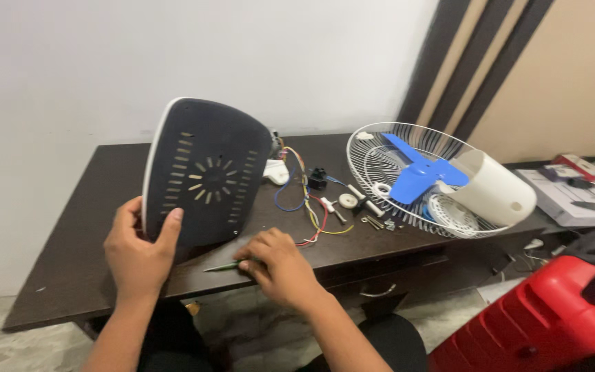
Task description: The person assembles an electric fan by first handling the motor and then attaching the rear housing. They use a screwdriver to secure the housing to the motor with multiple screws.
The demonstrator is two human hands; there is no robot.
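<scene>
On the far left I see my left hand (pixel 136 251) clamped on the lower edge of a fan base cover (pixel 204 176), thumb pressed flat against its face. The cover is a rounded, shield-shaped plastic shell, dark navy with a thin white rim, standing tilted on the dark brown table (pixel 56 275). Pale slots run in two columns down its face, with short slots fanned in a ring at the centre.

Next along, my right hand (pixel 280 265) lies knuckles up on the tabletop, fingers curled down over one end of a thin green-handled screwdriver (pixel 223 266) that lies flat on the wood, its metal tip pointing left. I cannot tell whether the fingers actually pinch it or only rest on it.

Beyond that hand, loose wires (pixel 308 200) in blue, yellow, red and white trail from behind the cover, among small white plastic knobs and screws (pixel 379 222).

Further right lies a round white wire fan guard (pixel 397 148), with a glossy blue fan blade (pixel 421 172) and a smooth white cylindrical motor housing (pixel 494 189) resting in it. At the lower right corner sits a ribbed red plastic case (pixel 552 317).
</scene>
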